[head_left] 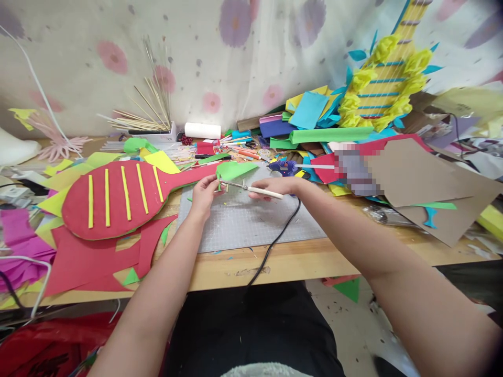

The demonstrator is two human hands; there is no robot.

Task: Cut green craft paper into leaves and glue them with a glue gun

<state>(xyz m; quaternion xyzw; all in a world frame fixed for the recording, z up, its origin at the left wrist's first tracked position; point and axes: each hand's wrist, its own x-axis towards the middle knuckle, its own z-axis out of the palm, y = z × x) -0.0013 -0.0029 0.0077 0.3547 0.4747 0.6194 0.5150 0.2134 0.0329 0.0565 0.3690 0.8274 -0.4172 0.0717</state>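
Note:
My left hand (205, 195) is closed in a pinch on a piece of green paper (238, 170) above the cutting mat. White-handled scissors (265, 192) are in my right hand (280, 185), with their blades pointing left at the green paper close to my left fingertips. Whether the blades are touching the paper is too small to tell. To the left lies a red guitar-like paddle shape (113, 201) with yellow strips across it; its neck reaches behind my left hand. Small green scraps lie on the grey cutting mat (236, 225).
A blue glue gun (283, 166) lies behind my right hand, its black cord (271, 248) crossing the mat. Red paper offcuts (86, 262) lie at left, brown cardboard (424, 173) at right. A yellow flower-trimmed guitar model (383, 86) leans at the back; skewers (145, 118) stand in a box.

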